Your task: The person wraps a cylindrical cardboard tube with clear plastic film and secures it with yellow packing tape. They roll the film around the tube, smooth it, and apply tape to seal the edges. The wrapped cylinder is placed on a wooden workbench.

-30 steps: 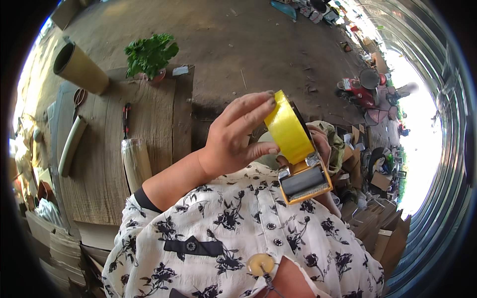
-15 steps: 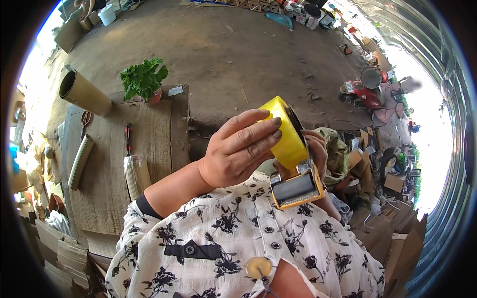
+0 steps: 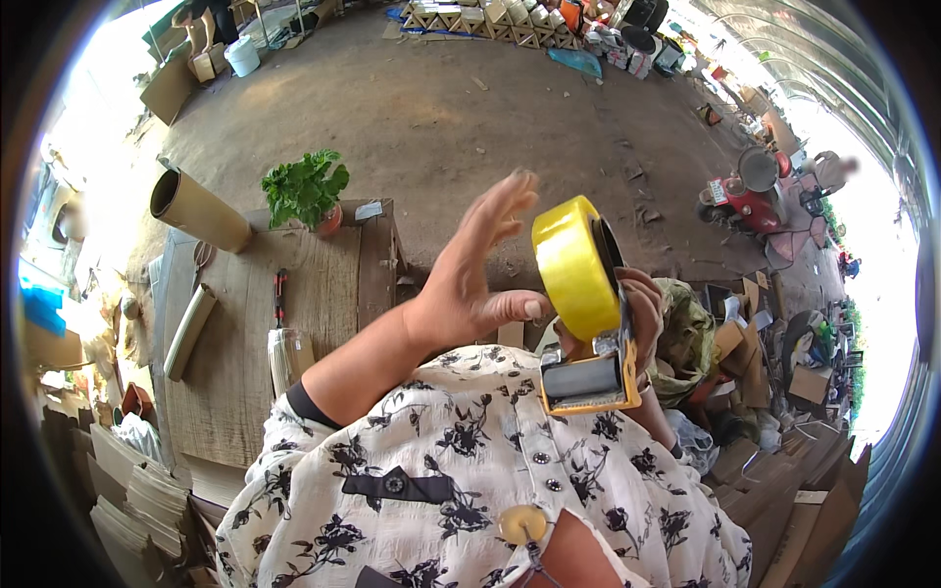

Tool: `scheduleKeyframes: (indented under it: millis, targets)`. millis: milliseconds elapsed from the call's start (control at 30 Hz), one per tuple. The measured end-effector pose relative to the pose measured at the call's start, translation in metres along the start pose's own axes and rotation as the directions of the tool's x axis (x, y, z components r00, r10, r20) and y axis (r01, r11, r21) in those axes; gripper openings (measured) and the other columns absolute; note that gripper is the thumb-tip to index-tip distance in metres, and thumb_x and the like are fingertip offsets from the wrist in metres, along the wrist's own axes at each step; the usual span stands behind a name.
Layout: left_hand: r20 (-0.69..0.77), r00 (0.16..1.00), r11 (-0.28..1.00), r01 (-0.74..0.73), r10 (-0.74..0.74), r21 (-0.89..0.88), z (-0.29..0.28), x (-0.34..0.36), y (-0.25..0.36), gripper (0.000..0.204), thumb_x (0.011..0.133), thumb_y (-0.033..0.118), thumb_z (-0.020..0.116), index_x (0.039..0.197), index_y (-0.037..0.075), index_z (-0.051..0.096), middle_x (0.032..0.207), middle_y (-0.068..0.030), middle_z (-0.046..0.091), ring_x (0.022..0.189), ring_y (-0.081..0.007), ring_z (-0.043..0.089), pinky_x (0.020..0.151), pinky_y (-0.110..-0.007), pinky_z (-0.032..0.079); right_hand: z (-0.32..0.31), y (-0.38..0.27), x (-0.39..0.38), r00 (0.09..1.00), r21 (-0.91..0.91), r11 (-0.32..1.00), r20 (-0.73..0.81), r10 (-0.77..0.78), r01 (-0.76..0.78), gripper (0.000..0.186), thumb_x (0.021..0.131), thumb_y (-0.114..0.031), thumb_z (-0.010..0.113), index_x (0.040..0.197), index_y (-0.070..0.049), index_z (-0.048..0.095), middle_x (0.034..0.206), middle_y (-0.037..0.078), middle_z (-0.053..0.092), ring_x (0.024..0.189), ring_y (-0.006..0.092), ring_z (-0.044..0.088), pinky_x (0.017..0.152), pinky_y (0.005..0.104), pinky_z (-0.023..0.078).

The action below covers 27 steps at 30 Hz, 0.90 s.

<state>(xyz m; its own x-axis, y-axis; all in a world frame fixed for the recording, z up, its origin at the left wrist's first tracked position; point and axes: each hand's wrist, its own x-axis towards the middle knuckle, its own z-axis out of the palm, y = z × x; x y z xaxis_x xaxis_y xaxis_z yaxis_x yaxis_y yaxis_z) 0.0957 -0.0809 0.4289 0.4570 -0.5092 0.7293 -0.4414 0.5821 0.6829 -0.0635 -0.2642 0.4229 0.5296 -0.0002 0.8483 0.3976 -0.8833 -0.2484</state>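
Observation:
A tape dispenser [image 3: 588, 380] with a yellow frame and a dark roller is held up in front of my chest. On it sits a thick roll of yellow packing tape [image 3: 567, 269]. My right hand [image 3: 642, 318] grips the dispenser from the far right side, its fingers partly hidden behind the roll and frame. Just left of the roll, my left hand [image 3: 477, 265] is raised with fingers stretched and thumb spread. The thumb tip points at the roll's lower side, and nothing is in this hand.
On the wooden table [image 3: 245, 392] at left stand a cardboard tube [image 3: 201, 211] and a potted plant [image 3: 306, 188]; scissors [image 3: 202, 257], a red-black tool [image 3: 279, 297] and a curved strip [image 3: 190, 331] lie there. Cardboard [image 3: 142, 505] is stacked lower left. A sack [image 3: 686, 333] stands at right; a person [image 3: 196, 29] works far left.
My left hand has come off the tape roll and opened, its fingers lifting up and to the left. The dispenser stays in my right hand. The whole view has shifted slightly.

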Motion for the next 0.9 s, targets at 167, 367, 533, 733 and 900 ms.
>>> scheduleKeyframes:
  millis: [167,367,533,733,900]
  targets:
    - [0.114,0.969,0.965,0.233,-0.22,-0.12,0.016,0.033,-0.013,0.139,0.065,0.045,0.1,0.165,0.002,0.014,0.161,-0.0195,0.04,0.148,-0.0289,0.041,0.122,-0.042,0.032,0.0,0.013,0.014,0.999,-0.028,0.999,-0.028,-0.046,0.045,0.059,0.08,-0.005,0.079,0.13,0.003,0.048,0.122,0.022,0.061,0.11,0.0407,0.062,0.093,0.0486,0.051]
    - [0.184,0.968,0.93,0.218,-0.169,-0.296,0.001,0.041,-0.014,0.139,0.062,0.033,0.103,0.165,0.003,0.014,0.159,-0.0216,0.041,0.145,-0.0303,0.044,0.121,-0.045,0.034,-0.014,-0.001,0.027,0.971,-0.051,0.998,0.239,-0.015,0.028,0.079,0.078,-0.031,0.091,0.136,-0.005,0.044,0.125,0.015,0.06,0.112,0.0391,0.062,0.096,0.0501,0.053]
    - [0.334,0.941,0.984,-0.107,0.053,0.144,0.012,0.068,0.003,0.094,0.068,0.035,0.098,0.143,-0.001,0.054,0.148,-0.0217,0.053,0.137,-0.0365,0.053,0.113,-0.048,0.044,-0.012,0.002,0.036,0.939,-0.145,0.989,0.344,0.028,0.024,0.046,0.071,-0.02,0.085,0.114,-0.007,0.072,0.117,0.008,0.068,0.114,0.0315,0.062,0.095,0.0444,0.054]
    - [0.343,0.909,0.789,-0.386,0.237,0.478,0.009,0.072,0.026,0.056,0.071,0.034,0.091,0.109,0.005,0.062,0.113,-0.012,0.06,0.115,-0.0378,0.062,0.094,-0.047,0.055,-0.022,0.017,0.038,0.975,-0.116,0.993,0.224,0.003,0.023,0.038,0.066,-0.01,0.083,0.102,-0.004,0.073,0.11,0.007,0.068,0.102,0.0298,0.066,0.085,0.0398,0.058]
    - [0.477,0.83,0.609,-0.544,0.289,0.578,0.017,0.061,0.042,0.034,0.076,0.023,0.087,0.093,0.006,0.063,0.104,-0.0108,0.057,0.107,-0.0355,0.064,0.085,-0.042,0.057,-0.021,0.022,0.033,0.985,-0.111,0.993,0.171,-0.015,0.034,0.037,0.067,-0.007,0.08,0.104,-0.003,0.073,0.108,0.007,0.068,0.103,0.0292,0.066,0.086,0.0394,0.058]
